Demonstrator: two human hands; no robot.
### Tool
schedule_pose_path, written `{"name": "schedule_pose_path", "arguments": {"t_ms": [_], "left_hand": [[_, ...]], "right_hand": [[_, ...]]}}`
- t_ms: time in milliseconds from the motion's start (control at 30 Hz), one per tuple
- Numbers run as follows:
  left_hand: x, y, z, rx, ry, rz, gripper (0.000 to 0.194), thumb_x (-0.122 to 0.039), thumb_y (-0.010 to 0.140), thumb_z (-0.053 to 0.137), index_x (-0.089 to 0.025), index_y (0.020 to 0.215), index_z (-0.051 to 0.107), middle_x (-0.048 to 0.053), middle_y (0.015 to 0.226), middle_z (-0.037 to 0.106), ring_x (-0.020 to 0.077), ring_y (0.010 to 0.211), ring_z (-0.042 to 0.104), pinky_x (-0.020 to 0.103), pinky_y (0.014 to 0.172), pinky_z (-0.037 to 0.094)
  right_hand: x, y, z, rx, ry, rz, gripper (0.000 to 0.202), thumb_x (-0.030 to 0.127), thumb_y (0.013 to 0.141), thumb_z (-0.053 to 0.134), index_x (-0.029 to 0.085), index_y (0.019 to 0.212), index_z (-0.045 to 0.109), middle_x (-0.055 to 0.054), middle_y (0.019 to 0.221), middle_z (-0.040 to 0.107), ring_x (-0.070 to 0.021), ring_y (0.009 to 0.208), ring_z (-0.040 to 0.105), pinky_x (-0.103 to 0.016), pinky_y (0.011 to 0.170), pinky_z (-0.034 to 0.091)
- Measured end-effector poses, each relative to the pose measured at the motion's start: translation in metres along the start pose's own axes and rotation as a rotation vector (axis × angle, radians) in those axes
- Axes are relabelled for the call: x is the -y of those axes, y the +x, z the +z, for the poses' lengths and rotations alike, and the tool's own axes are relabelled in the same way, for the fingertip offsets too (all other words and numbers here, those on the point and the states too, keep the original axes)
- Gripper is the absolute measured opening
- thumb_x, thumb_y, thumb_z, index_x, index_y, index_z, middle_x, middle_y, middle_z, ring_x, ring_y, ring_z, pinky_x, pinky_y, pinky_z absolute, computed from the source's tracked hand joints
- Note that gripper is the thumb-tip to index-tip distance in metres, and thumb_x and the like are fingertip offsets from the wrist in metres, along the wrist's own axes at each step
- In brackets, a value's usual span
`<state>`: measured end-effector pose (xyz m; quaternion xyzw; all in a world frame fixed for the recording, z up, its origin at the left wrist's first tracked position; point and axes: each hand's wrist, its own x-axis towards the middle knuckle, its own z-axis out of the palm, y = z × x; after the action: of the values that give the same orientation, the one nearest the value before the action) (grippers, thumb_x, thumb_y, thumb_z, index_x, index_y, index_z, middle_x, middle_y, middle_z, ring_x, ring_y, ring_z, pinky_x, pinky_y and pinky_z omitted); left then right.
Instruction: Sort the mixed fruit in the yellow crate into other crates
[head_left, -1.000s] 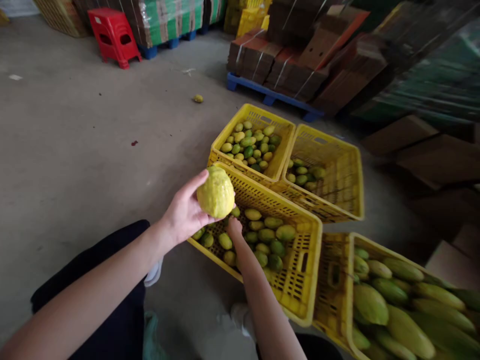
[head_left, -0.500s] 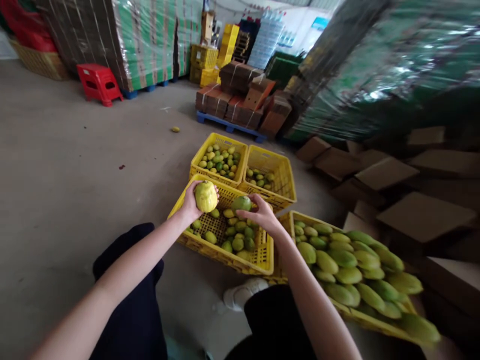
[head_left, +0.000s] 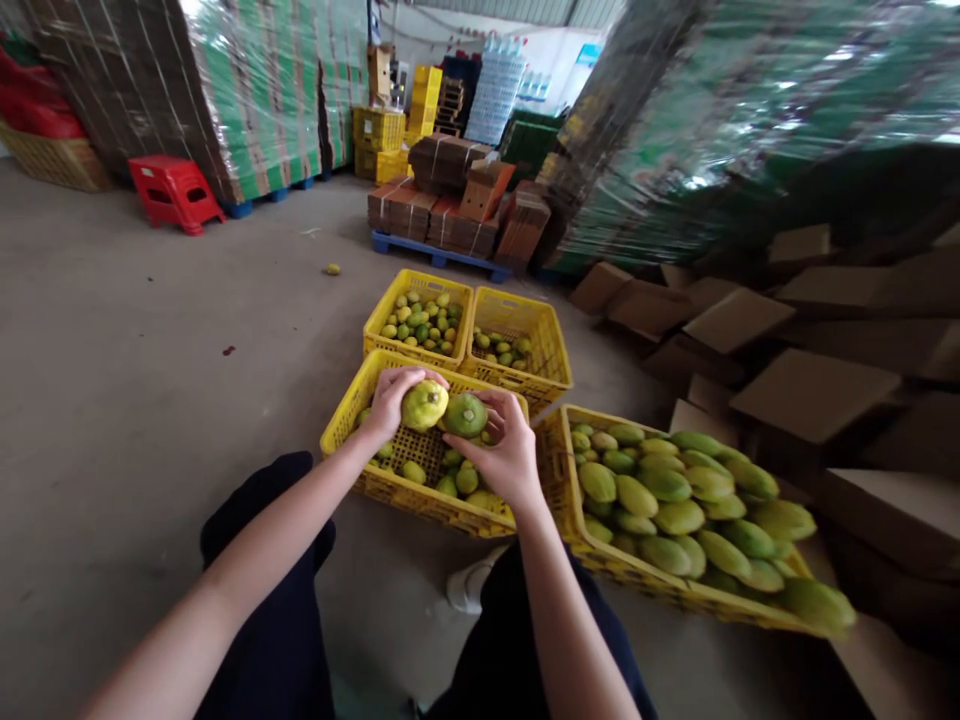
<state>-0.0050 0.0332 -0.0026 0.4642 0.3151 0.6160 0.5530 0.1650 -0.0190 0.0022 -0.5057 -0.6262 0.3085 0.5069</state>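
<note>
The left hand grasps a bumpy yellow fruit, fingers wrapped over its far side and its stem end facing up toward the viewer. The right hand grips a rounder green fruit from the right, thumb beneath and fingers behind. The two fruits sit side by side between the hands; they seem to touch, or nearly so, but the edge is too soft to be sure. Both are held above the front yellow crate, in which smaller green and yellowish fruits lie. Just beyond it stand a back left crate and a back right crate, each holding fruit. To the right, a larger crate is heaped with long green fruits.
</note>
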Motion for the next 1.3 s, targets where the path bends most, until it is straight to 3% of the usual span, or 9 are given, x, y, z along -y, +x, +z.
{"name": "schedule_pose_path", "arguments": {"t_ms": [233, 467, 567, 700, 767, 867, 1033, 1167, 1300], "left_hand": [[-0.005, 0.009, -0.006, 0.02, 0.154, 0.123, 0.031, -0.042, 0.082, 0.062, -0.02, 0.073, 0.082, 0.007, 0.084, 0.078, 0.0257, 0.086, 0.069, 0.033, 0.086, 0.05], [-0.007, 0.009, -0.004, -0.027, 0.166, 0.159, 0.031, -0.039, 0.083, 0.058, -0.021, 0.072, 0.081, 0.006, 0.081, 0.078, 0.025, 0.086, 0.069, 0.032, 0.085, 0.05], [-0.009, 0.014, -0.002, -0.017, 0.091, 0.017, 0.026, -0.038, 0.077, 0.062, -0.02, 0.067, 0.078, 0.007, 0.079, 0.078, 0.0262, 0.087, 0.071, 0.032, 0.083, 0.052], [-0.004, 0.026, -0.004, -0.054, -0.193, -0.456, 0.025, -0.034, 0.076, 0.057, -0.017, 0.071, 0.074, 0.009, 0.069, 0.074, 0.0272, 0.082, 0.073, 0.034, 0.075, 0.056], [-0.001, 0.03, -0.007, -0.087, -0.332, -0.688, 0.027, -0.032, 0.078, 0.053, -0.015, 0.081, 0.075, 0.01, 0.069, 0.074, 0.0274, 0.079, 0.074, 0.036, 0.072, 0.058], [0.003, 0.031, -0.014, -0.119, -0.429, -0.872, 0.032, -0.032, 0.083, 0.049, -0.015, 0.096, 0.073, 0.01, 0.07, 0.074, 0.0261, 0.071, 0.073, 0.038, 0.066, 0.059], [0.002, 0.026, -0.019, -0.17, -0.441, -0.872, 0.034, -0.05, 0.086, 0.057, -0.019, 0.097, 0.067, 0.007, 0.076, 0.074, 0.0224, 0.068, 0.071, 0.036, 0.063, 0.059], [0.006, 0.025, -0.021, -0.138, -0.482, -0.785, 0.03, -0.043, 0.084, 0.068, -0.019, 0.101, 0.066, 0.007, 0.079, 0.074, 0.0199, 0.069, 0.07, 0.032, 0.065, 0.059], [0.014, 0.027, -0.03, -0.081, -0.467, -0.838, 0.039, -0.05, 0.085, 0.066, -0.017, 0.105, 0.068, 0.009, 0.077, 0.073, 0.0214, 0.067, 0.07, 0.032, 0.063, 0.058]], "right_hand": [[0.004, 0.01, 0.007, -0.08, -0.176, -0.122, 0.048, 0.023, 0.071, 0.078, 0.027, 0.114, 0.057, -0.008, 0.117, 0.073, -0.029, 0.111, 0.07, -0.049, 0.1, 0.056], [0.011, 0.017, 0.009, -0.095, -0.144, -0.145, 0.047, 0.018, 0.07, 0.074, 0.028, 0.113, 0.057, -0.007, 0.119, 0.073, -0.0288, 0.115, 0.069, -0.049, 0.101, 0.056], [0.012, 0.018, 0.007, -0.061, -0.057, -0.059, 0.047, 0.021, 0.065, 0.078, 0.027, 0.107, 0.056, -0.006, 0.116, 0.073, -0.0281, 0.108, 0.071, -0.047, 0.094, 0.058], [0.008, 0.02, 0.006, 0.025, 0.031, 0.165, 0.046, 0.037, 0.059, 0.088, 0.025, 0.093, 0.058, -0.002, 0.094, 0.073, -0.0231, 0.081, 0.071, -0.039, 0.071, 0.062], [0.003, 0.021, 0.008, 0.066, 0.088, 0.334, 0.042, 0.045, 0.061, 0.087, 0.024, 0.087, 0.06, -0.003, 0.085, 0.072, -0.0218, 0.072, 0.07, -0.035, 0.058, 0.061], [-0.003, 0.024, 0.012, 0.076, 0.23, 0.535, 0.038, 0.051, 0.071, 0.082, 0.024, 0.085, 0.061, -0.003, 0.078, 0.072, -0.0189, 0.056, 0.068, -0.032, 0.045, 0.058], [-0.003, 0.027, 0.015, 0.088, 0.382, 0.565, 0.033, 0.055, 0.082, 0.074, 0.025, 0.088, 0.061, 0.0, 0.069, 0.072, -0.0168, 0.047, 0.065, -0.03, 0.044, 0.057], [-0.005, 0.03, 0.017, 0.098, 0.454, 0.566, 0.036, 0.06, 0.083, 0.07, 0.024, 0.09, 0.063, -0.002, 0.07, 0.075, -0.0161, 0.046, 0.064, -0.03, 0.046, 0.057], [-0.01, 0.032, 0.02, 0.171, 0.512, 0.617, 0.051, 0.071, 0.083, 0.064, 0.02, 0.089, 0.07, -0.005, 0.062, 0.073, -0.0185, 0.047, 0.066, -0.029, 0.045, 0.056]]}}
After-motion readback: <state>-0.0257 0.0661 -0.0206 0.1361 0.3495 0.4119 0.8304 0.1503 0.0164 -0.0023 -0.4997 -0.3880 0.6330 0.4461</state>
